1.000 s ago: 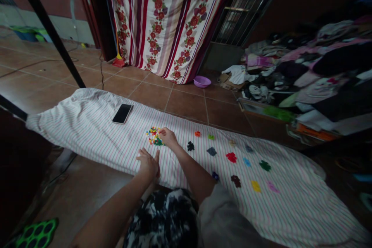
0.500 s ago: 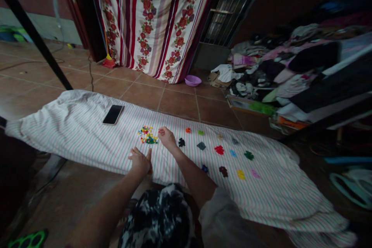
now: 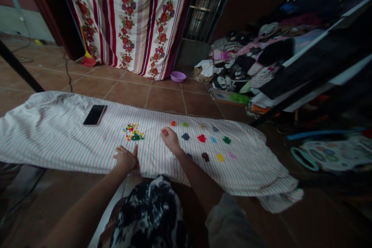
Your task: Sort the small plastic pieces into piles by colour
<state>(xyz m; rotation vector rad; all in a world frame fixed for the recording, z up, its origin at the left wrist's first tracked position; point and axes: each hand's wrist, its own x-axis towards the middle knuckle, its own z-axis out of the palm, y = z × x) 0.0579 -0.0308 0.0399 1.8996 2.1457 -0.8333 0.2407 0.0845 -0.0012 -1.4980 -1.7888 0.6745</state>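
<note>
My right hand (image 3: pixel 170 138) is pinched above the striped cloth, with a small red piece (image 3: pixel 163 131) showing at its fingertips. My left hand (image 3: pixel 125 157) rests near the cloth's front edge, fingers spread and nothing in it. Just beyond it lies a mixed pile of small colourful pieces (image 3: pixel 130 131), too small to identify. Sorted by colour to the right are several little heaps, among them an orange heap (image 3: pixel 173 123), a dark grey heap (image 3: pixel 185 136), a red heap (image 3: pixel 201 138), a brown heap (image 3: pixel 205 157) and a yellow heap (image 3: pixel 220 157). My right hand hides the black heap.
A phone (image 3: pixel 95 115) lies on the striped cloth (image 3: pixel 58 131) at the left. Beyond, on the tiled floor, are a purple basin (image 3: pixel 178 77), a broom (image 3: pixel 88 59) and a hanging floral curtain (image 3: pixel 139 19). Clothes (image 3: pixel 247 58) are heaped at the back right.
My right hand has moved right, away from the mixed pile toward the coloured heaps, now covering the black one. My left hand stays by the front edge. The camera view has turned right.
</note>
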